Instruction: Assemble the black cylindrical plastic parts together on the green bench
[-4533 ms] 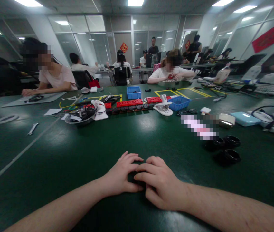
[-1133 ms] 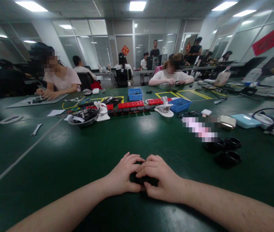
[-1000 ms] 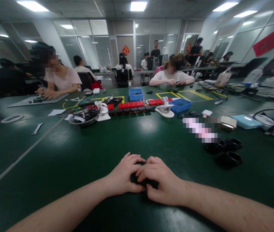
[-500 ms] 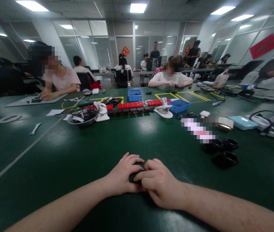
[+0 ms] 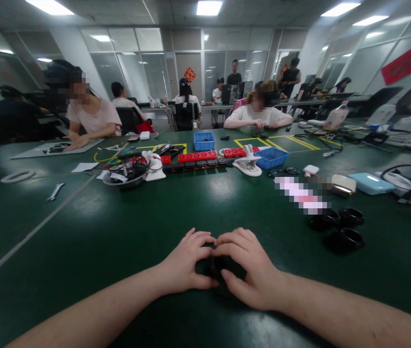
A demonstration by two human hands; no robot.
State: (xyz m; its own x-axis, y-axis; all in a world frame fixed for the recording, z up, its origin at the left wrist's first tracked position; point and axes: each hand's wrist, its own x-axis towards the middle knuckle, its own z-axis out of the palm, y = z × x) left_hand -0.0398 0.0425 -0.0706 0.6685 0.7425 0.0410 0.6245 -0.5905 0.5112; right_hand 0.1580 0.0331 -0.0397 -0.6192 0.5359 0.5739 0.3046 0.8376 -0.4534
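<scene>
A small dark, round-looking part (image 5: 218,264) sits low at the table's front middle, mostly hidden between my hands. My left hand (image 5: 187,258) curls around its left side, thumb at the near edge and fingers at the far edge. My right hand (image 5: 254,268) arches over from the right, its fingertips at the far edge and its thumb at the near side. Fingertips of both hands almost meet above it. To the right stand three black ring-shaped parts, among them a front one (image 5: 350,239) and a rear one (image 5: 351,216).
Across the green table (image 5: 147,227) lie a metal bowl of cables (image 5: 125,179), a white clip stand (image 5: 248,162), red power strips (image 5: 197,156) and blue bins (image 5: 204,140). A wrench (image 5: 56,192) rests at left, a light-blue case (image 5: 371,183) at right. Co-workers sit opposite.
My right hand's fingers have uncurled from a tight pinch into a wider arch, thumb apart, exposing more of the dark part. My left hand has stayed nearly still. The view has shifted slightly.
</scene>
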